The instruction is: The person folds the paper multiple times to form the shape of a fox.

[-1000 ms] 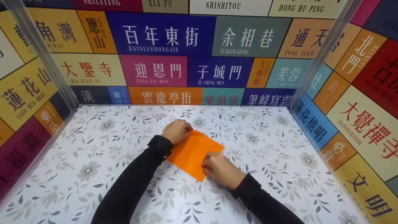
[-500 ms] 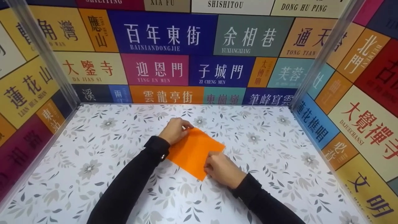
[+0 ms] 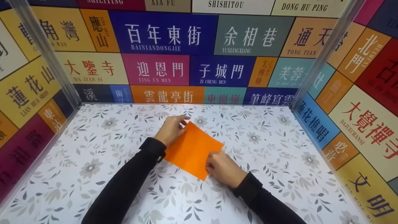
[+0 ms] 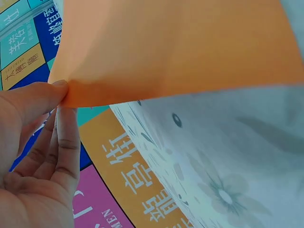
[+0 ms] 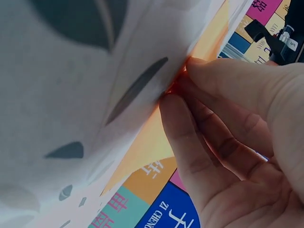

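Observation:
A square sheet of orange paper (image 3: 193, 150) lies slantwise over the middle of the table in the head view. My left hand (image 3: 171, 129) pinches its far left corner between thumb and fingertips. In the left wrist view that corner of the paper (image 4: 175, 52) is raised off the surface, with the thumb on top and the other fingers beneath. At the right-hand edge, my right hand (image 3: 224, 168) pinches the sheet with bent fingers. The right wrist view shows thumb and fingers (image 5: 178, 126) meeting at the edge, right beside the tabletop.
The table (image 3: 124, 186) has a white cover printed with grey leaves and flowers. Panels of coloured blocks with lettering (image 3: 161, 34) stand behind it and along both sides. Clear corner posts (image 3: 320, 59) join the panels. Black sleeves (image 3: 124, 183) cover both arms.
My left hand has moved slightly up and left, drawing the far corner of the orange paper with it. The right hand stays almost in place at the right edge.

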Available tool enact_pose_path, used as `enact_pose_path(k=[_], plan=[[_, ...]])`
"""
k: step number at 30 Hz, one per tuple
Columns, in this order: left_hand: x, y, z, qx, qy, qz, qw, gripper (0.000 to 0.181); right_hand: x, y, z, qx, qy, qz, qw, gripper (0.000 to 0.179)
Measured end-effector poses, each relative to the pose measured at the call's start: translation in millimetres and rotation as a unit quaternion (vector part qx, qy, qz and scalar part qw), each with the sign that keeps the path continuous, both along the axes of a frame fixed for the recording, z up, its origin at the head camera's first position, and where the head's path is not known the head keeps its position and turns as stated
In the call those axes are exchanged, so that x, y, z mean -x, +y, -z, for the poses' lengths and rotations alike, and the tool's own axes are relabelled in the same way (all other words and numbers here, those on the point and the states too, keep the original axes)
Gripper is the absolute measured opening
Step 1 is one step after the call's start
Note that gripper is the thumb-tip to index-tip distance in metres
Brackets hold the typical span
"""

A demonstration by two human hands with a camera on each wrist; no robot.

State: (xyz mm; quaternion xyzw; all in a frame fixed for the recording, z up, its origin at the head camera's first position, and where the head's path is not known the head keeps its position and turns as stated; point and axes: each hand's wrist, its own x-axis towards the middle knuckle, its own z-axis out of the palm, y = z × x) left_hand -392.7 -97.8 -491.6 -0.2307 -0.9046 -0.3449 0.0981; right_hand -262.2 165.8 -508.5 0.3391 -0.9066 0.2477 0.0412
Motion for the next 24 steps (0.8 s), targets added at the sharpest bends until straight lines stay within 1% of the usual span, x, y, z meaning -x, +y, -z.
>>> enact_pose_path(k=[2,4,7,10,13,17,20,24], plan=[[-2.6,-3.6,0.1,-0.005,0.009,-0.001,0.9999,0.05,0.1,0.1,-0.2,0.0,-0.005,0.0,1.0,0.017],[-6.3,-6.6,-0.2,-0.012,0.017,0.002,0.9998,0.047,-0.2,0.3,-0.6,0.002,-0.014,0.0,0.9999,0.017],[-13.0,-9.0,-2.2,-0.022,0.033,0.013,0.9991,0.033,-0.8,1.0,-1.4,0.007,-0.021,0.004,0.9997,0.016],[-20.9,-9.6,-5.2,-0.024,0.055,0.024,0.9979,0.019,-0.8,1.9,-2.2,0.012,-0.011,0.005,0.9999,0.017],[-30.6,-10.1,-7.1,-0.022,0.075,0.033,0.9964,0.013,-0.4,2.0,-3.0,0.015,0.0,0.002,0.9999,0.018],[-46.1,-10.5,-6.8,-0.018,0.085,0.042,0.9953,0.014,0.5,1.1,-4.0,0.016,0.001,-0.005,0.9999,0.021],[-56.6,-9.6,-6.3,-0.019,0.082,0.054,0.995,0.016,1.1,0.9,-4.9,0.019,-0.003,-0.01,0.9998,0.023],[-68.6,-7.8,-6.6,-0.023,0.078,0.071,0.9942,0.016,1.9,1.0,-5.2,0.023,0.001,-0.019,0.9995,0.024]])
